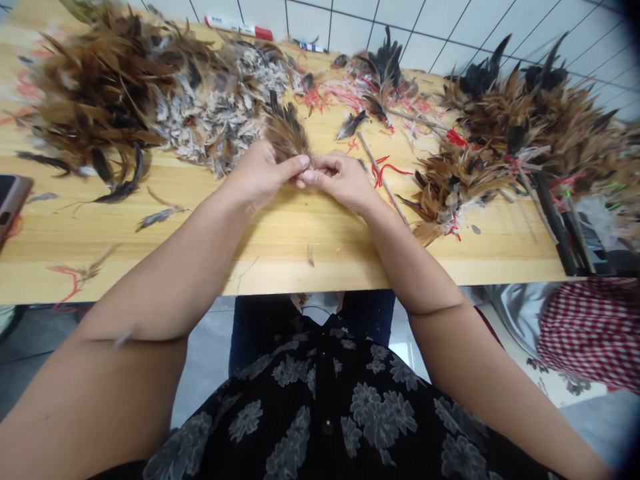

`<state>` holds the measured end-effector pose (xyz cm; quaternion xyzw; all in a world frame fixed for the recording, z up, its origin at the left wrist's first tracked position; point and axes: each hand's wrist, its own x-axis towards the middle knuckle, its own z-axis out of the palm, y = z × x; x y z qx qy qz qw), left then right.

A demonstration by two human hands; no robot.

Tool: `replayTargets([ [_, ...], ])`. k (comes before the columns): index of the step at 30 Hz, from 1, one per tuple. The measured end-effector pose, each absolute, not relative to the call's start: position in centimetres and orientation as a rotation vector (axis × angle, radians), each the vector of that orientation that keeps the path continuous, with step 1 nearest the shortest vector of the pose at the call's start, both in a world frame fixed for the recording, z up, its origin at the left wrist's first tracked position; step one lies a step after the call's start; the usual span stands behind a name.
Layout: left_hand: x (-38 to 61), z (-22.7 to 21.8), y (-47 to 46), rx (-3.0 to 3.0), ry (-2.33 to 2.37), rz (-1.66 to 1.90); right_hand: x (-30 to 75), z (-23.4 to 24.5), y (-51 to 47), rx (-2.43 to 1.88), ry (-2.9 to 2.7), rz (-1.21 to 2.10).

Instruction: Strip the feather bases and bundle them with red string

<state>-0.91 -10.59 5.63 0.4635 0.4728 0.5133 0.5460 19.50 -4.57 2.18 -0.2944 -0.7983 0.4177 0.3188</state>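
Observation:
My left hand (pixel 263 175) and my right hand (pixel 340 179) meet over the middle of the wooden table (pixel 280 247). Both are closed in a pinch at the base of a small bundle of brown feathers (pixel 286 131), which fans up and away from my fingertips. The left thumb presses the quill ends; the right fingers curl round the same spot. A thin wooden stick (pixel 383 179) lies just right of my right hand, beside loose red string (pixel 385 170).
A big heap of brown and black feathers (pixel 100 87) fills the left, with grey downy scraps (pixel 220 113) beside it. Tied feather bunches (pixel 505 147) lie at the right. A red-capped marker (pixel 239 28) sits at the far edge. Red checked cloth (pixel 595 330) hangs lower right.

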Motion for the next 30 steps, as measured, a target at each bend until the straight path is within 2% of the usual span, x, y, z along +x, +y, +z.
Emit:
replayTargets([
  [5,-0.8,4.7,-11.0,1.337,1.231,1.263,18.5,4.8,-6.7,-1.141,-2.320,0.848],
  [10,-0.5,5.7,-11.5,1.347,1.314,1.191,17.5,6.7,-8.4,-1.336,-2.529,0.614],
  [14,-0.3,6.6,-12.1,1.293,1.273,1.210,17.4,7.2,-9.0,-1.464,-2.582,0.556],
  [18,0.0,7.1,-12.4,1.155,1.045,1.250,17.5,6.5,-8.4,-1.328,-2.373,0.817],
  [26,0.1,6.7,-12.4,1.055,0.892,1.196,17.3,6.5,-8.8,-1.156,-1.610,1.726],
  [30,-0.2,6.3,-12.3,1.087,0.880,1.172,17.4,6.4,-8.6,-1.067,-1.486,1.935],
])
